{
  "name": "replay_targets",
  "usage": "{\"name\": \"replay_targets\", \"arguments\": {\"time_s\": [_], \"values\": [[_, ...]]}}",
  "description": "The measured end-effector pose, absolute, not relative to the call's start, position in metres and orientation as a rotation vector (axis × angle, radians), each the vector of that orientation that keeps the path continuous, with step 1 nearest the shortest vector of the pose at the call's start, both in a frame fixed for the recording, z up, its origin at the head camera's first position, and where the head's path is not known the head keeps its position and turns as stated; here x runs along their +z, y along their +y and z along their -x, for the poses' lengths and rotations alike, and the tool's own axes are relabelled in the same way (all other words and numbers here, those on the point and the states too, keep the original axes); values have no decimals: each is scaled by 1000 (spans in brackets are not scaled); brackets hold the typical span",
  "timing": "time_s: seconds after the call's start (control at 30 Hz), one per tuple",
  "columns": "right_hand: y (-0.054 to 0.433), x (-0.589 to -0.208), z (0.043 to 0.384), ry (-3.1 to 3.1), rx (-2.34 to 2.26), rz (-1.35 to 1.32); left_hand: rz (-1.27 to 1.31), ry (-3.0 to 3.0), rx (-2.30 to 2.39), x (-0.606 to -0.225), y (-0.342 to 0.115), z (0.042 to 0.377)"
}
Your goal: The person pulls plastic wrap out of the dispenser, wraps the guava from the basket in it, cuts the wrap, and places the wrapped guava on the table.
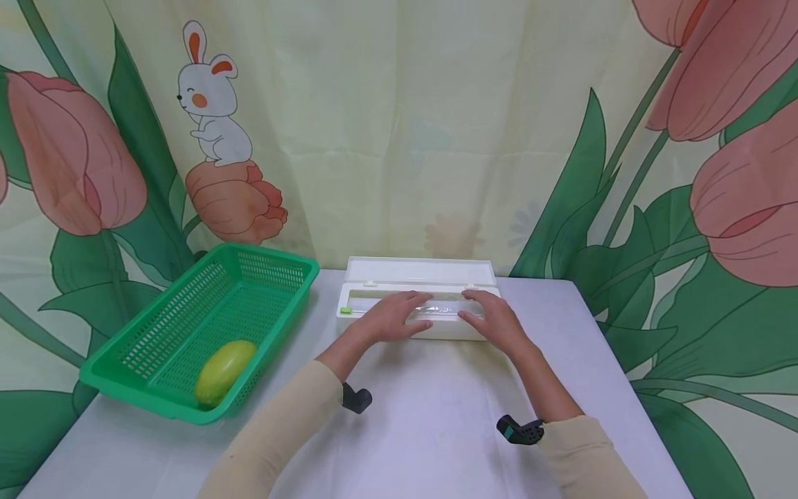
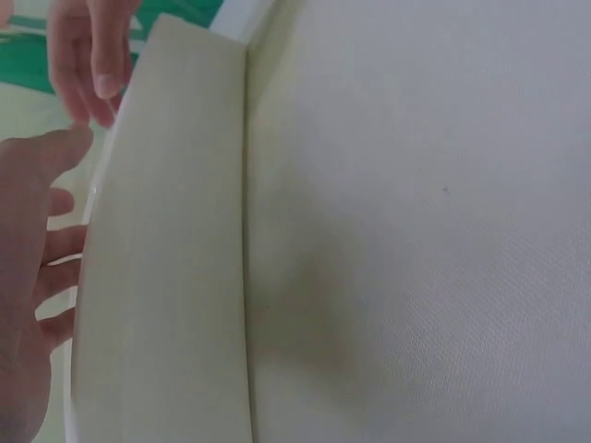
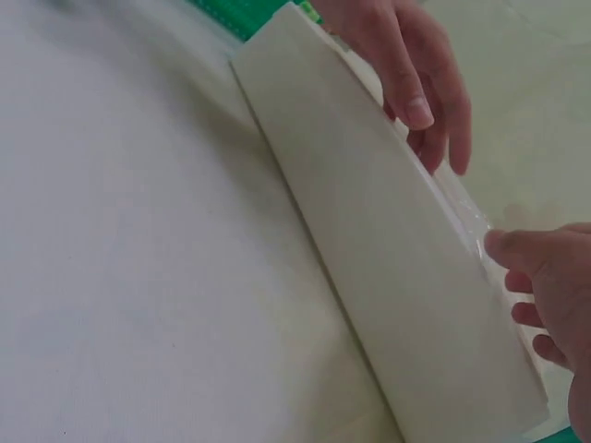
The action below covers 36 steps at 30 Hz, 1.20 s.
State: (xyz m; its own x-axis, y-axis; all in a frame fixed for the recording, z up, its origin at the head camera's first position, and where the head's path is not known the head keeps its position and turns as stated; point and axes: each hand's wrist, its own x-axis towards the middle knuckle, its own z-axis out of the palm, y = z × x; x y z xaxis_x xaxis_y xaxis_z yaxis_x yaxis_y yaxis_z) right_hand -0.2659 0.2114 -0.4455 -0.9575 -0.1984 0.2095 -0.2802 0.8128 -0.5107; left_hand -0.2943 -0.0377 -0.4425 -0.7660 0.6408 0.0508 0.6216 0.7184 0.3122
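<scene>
A white cling film dispenser [image 1: 380, 326] lies on the table with its lid [image 1: 418, 270] raised at the back. Inside shows a roll of clear cling film [image 1: 441, 308]. My left hand [image 1: 394, 315] reaches over the middle of the roll, thumb toward the front wall and fingers toward the back. At the right end my right hand [image 1: 499, 322] is held the same way, thumb and fingers apart. Its thumb [image 3: 512, 249] is right at the film's edge in the right wrist view. A green slider [image 1: 346, 310] sits at the dispenser's left end.
A green plastic basket [image 1: 293, 305] stands on the left of the table, with a yellow-green melon-like fruit [image 1: 224, 371] in its near corner. A white cloth covers the table [image 1: 430, 430]. Behind hangs a curtain [image 1: 399, 138] printed with tulips and a rabbit.
</scene>
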Motion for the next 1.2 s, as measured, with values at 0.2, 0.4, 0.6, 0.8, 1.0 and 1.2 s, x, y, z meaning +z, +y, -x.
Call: {"name": "replay_targets", "arguments": {"time_s": [0.2, 0.4, 0.6, 0.8, 1.0, 1.2], "values": [[209, -449, 270, -2782, 817, -396, -1039, 2877, 464, -444, -36, 294], [204, -452, 277, -2791, 784, -373, -1062, 2901, 457, -445, -35, 295], [201, -458, 285, -2765, 756, -350, -1096, 2913, 429, -445, -31, 297], [201, -464, 290, -2711, 726, -338, -1074, 2949, 393, -441, -25, 299], [201, -464, 290, -2675, 735, -338, -1069, 2979, 364, -442, -18, 302], [199, -461, 288, -2617, 837, -366, -1088, 2985, 389, -446, -14, 306]]}}
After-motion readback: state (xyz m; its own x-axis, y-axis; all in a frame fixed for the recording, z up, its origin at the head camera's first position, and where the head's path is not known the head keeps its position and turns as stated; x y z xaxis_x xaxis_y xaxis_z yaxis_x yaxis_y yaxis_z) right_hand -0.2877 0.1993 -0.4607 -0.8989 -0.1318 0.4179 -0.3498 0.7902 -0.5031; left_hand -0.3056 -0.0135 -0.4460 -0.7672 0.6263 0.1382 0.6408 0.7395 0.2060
